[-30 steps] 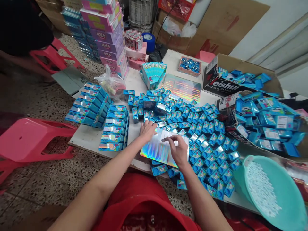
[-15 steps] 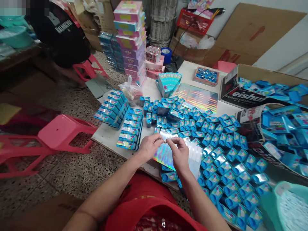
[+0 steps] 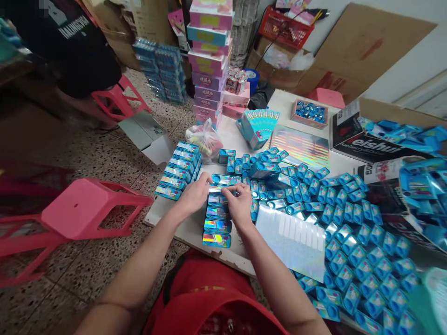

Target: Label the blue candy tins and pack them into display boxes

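Observation:
A column of small blue boxes with shiny tops runs toward the table's front edge. My left hand is at the left end of a box near the far end of this column, fingers pinched together. From the right, my right hand meets it, thumb and fingers closed. Between them a thin shiny sticker strip lies along the box top; the fingertips partly hide it. Right of my right hand lies a silvery sticker sheet with a row of pale strips, partly over other blue boxes.
Many blue boxes cover the table's right side. Another block of boxes stands left. Behind are a tied plastic bag, stacked cartons and a second sheet. A pink stool and a person are left.
Both hands have moved left from above the sticker sheet to the column of blue boxes, bringing the small strip onto a box top. The view has shifted, and the sheet now lies uncovered.

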`<state>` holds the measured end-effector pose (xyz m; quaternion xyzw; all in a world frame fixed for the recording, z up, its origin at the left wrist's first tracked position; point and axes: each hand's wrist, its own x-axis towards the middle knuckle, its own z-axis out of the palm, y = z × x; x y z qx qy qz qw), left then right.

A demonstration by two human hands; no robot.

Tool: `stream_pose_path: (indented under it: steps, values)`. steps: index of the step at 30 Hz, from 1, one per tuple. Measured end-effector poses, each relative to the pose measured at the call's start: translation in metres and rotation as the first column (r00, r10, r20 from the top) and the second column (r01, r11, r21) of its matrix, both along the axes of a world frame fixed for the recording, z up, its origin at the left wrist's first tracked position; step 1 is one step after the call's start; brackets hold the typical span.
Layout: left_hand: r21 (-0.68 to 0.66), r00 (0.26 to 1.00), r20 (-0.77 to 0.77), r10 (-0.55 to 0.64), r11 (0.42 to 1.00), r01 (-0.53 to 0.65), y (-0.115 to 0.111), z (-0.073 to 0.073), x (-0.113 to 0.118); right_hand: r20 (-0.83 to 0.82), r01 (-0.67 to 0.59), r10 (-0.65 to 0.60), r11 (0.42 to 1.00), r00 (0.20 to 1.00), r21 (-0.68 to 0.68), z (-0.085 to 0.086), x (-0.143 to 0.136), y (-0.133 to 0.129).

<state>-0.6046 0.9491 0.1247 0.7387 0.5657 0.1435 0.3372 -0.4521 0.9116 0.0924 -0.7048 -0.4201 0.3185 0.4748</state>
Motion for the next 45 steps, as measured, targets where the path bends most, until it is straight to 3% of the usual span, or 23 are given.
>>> stream_pose_path:
  steps: [4, 9, 12, 14, 17, 20, 22, 24, 26, 27, 29, 32, 36, 45]
  values:
    - [-0.062, 0.995, 0.100, -0.013, 0.998, 0.020, 0.008, -0.022, -0.003, 0.047, 0.014, -0.013, 1.000, 0.999, -0.028, -0.006, -0.004, 0.004]
    - [-0.276, 0.895, 0.366, 0.257, 0.948, -0.160, -0.009, -0.057, 0.007, 0.011, 0.096, -0.095, 0.990, 0.995, -0.107, -0.011, 0.001, 0.004]
    - [-0.342, 0.828, 0.398, 0.395, 0.901, -0.265, -0.020, -0.072, 0.014, -0.016, 0.083, -0.085, 0.988, 0.996, -0.131, -0.012, 0.000, 0.005]
    - [-0.350, 0.826, 0.372, 0.423, 0.888, -0.297, -0.023, -0.077, 0.013, -0.041, 0.082, -0.087, 0.991, 0.995, -0.103, -0.012, -0.001, 0.008]
    - [-0.298, 0.905, 0.219, 0.365, 0.908, -0.294, -0.022, -0.070, 0.004, -0.170, 0.093, -0.104, 0.993, 0.980, -0.072, -0.014, 0.001, 0.010]
    - [0.071, 0.931, 0.096, 0.352, 0.930, -0.359, -0.029, -0.041, 0.003, -0.220, 0.088, -0.084, 0.996, 0.972, 0.006, -0.016, 0.023, -0.006]
    - [0.343, 0.926, 0.171, 0.336, 0.861, -0.375, -0.042, -0.013, 0.018, -0.127, 0.106, -0.097, 0.992, 0.987, 0.065, -0.020, 0.051, -0.027]
    - [0.470, 0.951, 0.260, 0.168, 0.838, -0.276, -0.059, 0.010, 0.052, 0.088, 0.130, -0.141, 0.984, 0.986, 0.122, -0.029, 0.089, -0.052]
    - [0.487, 0.970, 0.225, -0.090, 0.873, -0.032, -0.072, 0.018, 0.097, 0.371, 0.105, -0.162, 0.980, 0.914, 0.170, -0.042, 0.128, -0.072]
    - [0.459, 0.972, 0.144, -0.184, 0.883, 0.099, -0.076, 0.015, 0.122, 0.497, 0.063, -0.141, 0.984, 0.857, 0.169, -0.050, 0.146, -0.079]
    - [0.318, 0.966, -0.087, -0.244, 0.912, 0.259, -0.077, -0.001, 0.166, 0.686, -0.052, -0.037, 0.993, 0.727, 0.109, -0.066, 0.172, -0.086]
    - [0.103, 0.901, -0.351, -0.254, 0.946, 0.306, -0.071, -0.033, 0.205, 0.812, -0.174, 0.106, 0.985, 0.574, -0.006, -0.086, 0.188, -0.089]
    - [0.058, 0.868, -0.426, -0.253, 0.950, 0.306, -0.068, -0.057, 0.213, 0.841, -0.207, 0.099, 0.978, 0.531, 0.016, -0.097, 0.188, -0.091]
    - [0.056, 0.870, -0.435, -0.232, 0.958, 0.283, -0.072, -0.073, 0.206, 0.757, -0.262, 0.082, 0.957, 0.649, 0.121, -0.094, 0.189, -0.093]
